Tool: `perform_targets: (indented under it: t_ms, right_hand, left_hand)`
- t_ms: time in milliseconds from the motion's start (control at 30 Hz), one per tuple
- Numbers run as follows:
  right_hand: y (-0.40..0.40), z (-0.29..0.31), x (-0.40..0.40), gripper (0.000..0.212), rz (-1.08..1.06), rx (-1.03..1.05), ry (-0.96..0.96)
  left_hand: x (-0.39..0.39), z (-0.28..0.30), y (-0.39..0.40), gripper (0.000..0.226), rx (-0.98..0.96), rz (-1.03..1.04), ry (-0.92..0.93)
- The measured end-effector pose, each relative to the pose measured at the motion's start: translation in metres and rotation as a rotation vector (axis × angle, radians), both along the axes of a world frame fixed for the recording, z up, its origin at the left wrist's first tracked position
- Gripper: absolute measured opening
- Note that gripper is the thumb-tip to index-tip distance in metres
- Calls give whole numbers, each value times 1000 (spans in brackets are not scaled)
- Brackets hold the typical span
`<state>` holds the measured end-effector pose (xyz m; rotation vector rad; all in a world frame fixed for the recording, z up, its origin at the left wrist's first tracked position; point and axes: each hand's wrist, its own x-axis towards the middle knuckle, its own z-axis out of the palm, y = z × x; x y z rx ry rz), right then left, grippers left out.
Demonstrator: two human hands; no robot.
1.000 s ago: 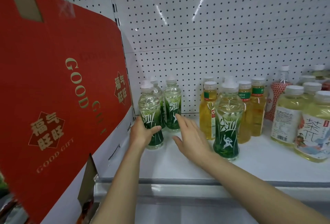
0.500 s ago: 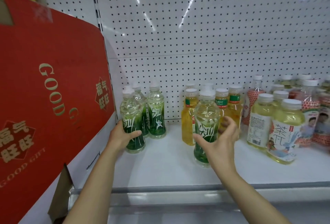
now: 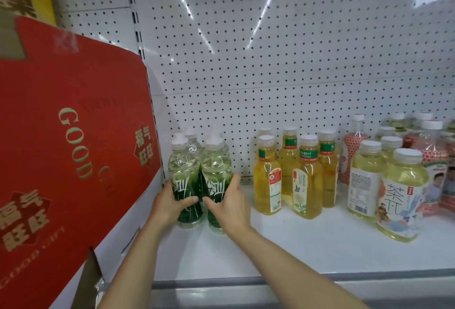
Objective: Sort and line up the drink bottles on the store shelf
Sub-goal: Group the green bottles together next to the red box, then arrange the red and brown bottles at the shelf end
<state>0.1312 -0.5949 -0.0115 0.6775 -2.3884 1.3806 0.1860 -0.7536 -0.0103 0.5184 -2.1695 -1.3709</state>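
Observation:
Two green-labelled bottles stand side by side at the left end of the white shelf (image 3: 283, 247), with more of the same kind behind them. My left hand (image 3: 170, 204) grips the left green bottle (image 3: 183, 175) low on its label. My right hand (image 3: 230, 206) grips the right green bottle (image 3: 216, 173) from its right side. The two bottles touch. To the right stands a group of yellow tea bottles (image 3: 307, 175). Further right are pale bottles with white labels (image 3: 398, 193) and red-patterned bottles (image 3: 352, 151).
A large red gift carton (image 3: 66, 161) leans in from the left, right beside the green bottles. A white pegboard wall (image 3: 270, 62) backs the shelf. The shelf's grey front rail (image 3: 295, 281) runs across below my arms.
My right hand has carried the green bottle from in front of the yellow bottles leftward and set it against the one in my left hand. The view has moved in closer.

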Motion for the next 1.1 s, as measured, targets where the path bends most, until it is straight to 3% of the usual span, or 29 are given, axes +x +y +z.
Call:
perform_targets:
  t_ms: [300,500,667,867,1100]
  right_hand:
    - [4,-1,-5,78,-18,152,66]
    - [67,7,-3,59,-81,298,414]
    - [120,9,-11,45,-182,361,610]
    - [191,7,-19,44,-246,338,656]
    - [286,-5,-25,36,-250,328,686]
  left_hand:
    - [1,5,5,70,-222,40,-89]
    - [15,21,14,92,-279,204,-32]
    - [26,47,70,81,-477,361,138]
    - [17,51,163,59,-710,216,269]
    - [-17,22,271,57,-690,64,179]
